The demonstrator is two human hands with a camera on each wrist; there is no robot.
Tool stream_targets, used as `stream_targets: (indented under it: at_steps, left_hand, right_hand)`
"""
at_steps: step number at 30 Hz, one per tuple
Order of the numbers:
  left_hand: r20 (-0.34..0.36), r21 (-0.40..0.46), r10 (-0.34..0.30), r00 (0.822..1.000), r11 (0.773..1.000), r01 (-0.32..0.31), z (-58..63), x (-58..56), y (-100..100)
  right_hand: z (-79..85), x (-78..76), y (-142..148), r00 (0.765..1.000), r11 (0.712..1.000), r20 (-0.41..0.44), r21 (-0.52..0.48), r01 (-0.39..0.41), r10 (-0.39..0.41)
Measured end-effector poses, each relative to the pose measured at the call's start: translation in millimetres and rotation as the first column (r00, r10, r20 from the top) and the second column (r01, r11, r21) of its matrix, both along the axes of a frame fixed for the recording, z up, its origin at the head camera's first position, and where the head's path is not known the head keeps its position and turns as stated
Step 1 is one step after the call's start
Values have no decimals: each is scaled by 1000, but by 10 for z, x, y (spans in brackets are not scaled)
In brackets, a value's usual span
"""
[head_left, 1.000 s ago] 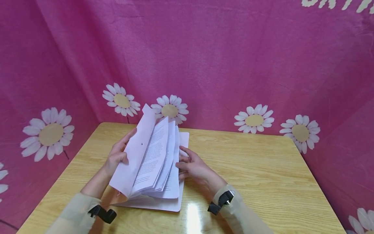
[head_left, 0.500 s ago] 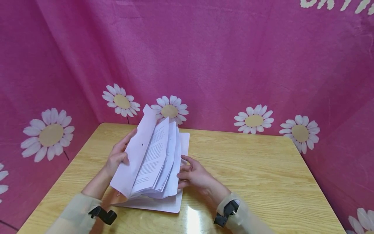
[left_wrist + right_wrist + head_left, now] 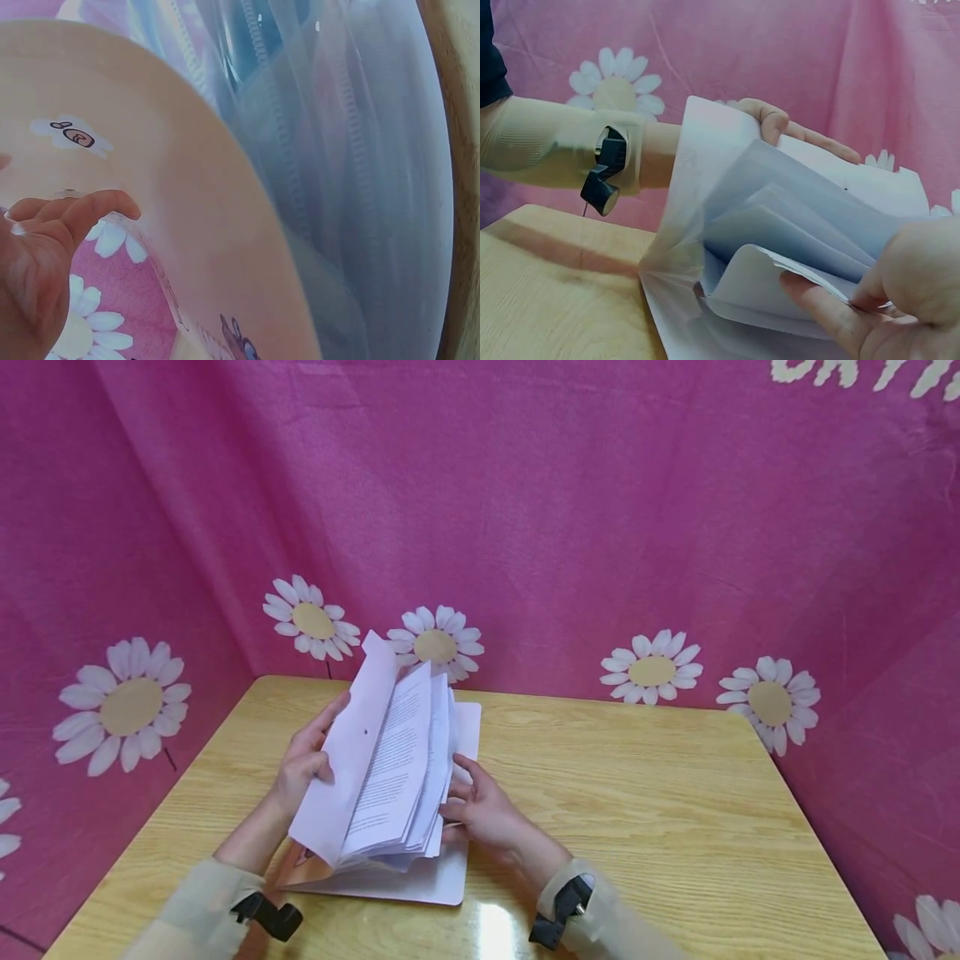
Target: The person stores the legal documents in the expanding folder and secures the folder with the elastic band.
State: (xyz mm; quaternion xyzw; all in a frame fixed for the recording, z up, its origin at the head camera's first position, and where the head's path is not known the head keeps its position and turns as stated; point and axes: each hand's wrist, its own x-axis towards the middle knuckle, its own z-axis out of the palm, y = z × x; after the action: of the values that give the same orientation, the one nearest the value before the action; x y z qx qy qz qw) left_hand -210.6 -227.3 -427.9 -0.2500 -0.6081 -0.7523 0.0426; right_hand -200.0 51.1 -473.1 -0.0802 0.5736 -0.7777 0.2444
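A folder stands partly open at the left of the table, its raised front cover [image 3: 347, 768] pale inside and its back cover [image 3: 420, 885] flat below. In the left wrist view the cover's outside [image 3: 202, 195] is peach with small cartoon drawings, beside clear plastic pockets [image 3: 322, 165]. My left hand [image 3: 302, 767] grips the cover's left edge, thumb on the inner face. Printed sheets [image 3: 390, 768] fan out between the covers. At their right edge, my right hand [image 3: 483, 810] pinches several sheets between thumb and fingers; the right wrist view shows this bundle [image 3: 761, 281] bent upward.
The wooden table [image 3: 637, 827] extends to the right of the folder. Behind and on both sides hangs a pink cloth [image 3: 525, 527] with white daisies. Each wrist carries a black camera mount [image 3: 266, 914] over a pale sleeve.
My right hand first slid down the sheets' edge toward me, then moved left, lifting the lower sheets' edges with it. The back cover shows more. My left hand stays almost still on the cover.
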Motion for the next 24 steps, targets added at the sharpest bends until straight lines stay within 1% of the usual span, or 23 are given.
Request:
stream_targets:
  at_steps: [3,9,12,15,17,20,24]
  left_hand:
    - [0,-5,-1,1000,1000,1,-4,4,-5]
    - [-37,-52,44,998,998,-46,-18,-5,-15]
    - [-52,-92,34,998,995,-39,-17,4,-3]
    - [-60,-123,16,998,992,-24,-25,7,38]
    - [-58,-128,16,998,992,-24,-27,13,62]
    - [-50,-120,36,998,992,-42,-25,22,88]
    - [-42,-103,56,998,993,-60,-26,32,112]
  right_hand:
    - [-10,7,-19,1000,1000,-11,19,-1,1]
    - [-48,-33,80,999,995,-35,97,-19,23]
    - [-65,-58,154,998,986,-45,160,-35,43]
    - [-88,-64,227,998,980,-33,195,-52,59]
    - [-99,-58,252,999,980,-5,194,-50,52]
    - [-106,-41,262,999,981,20,189,-41,38]
    - [-88,-7,243,999,984,24,171,-41,37]
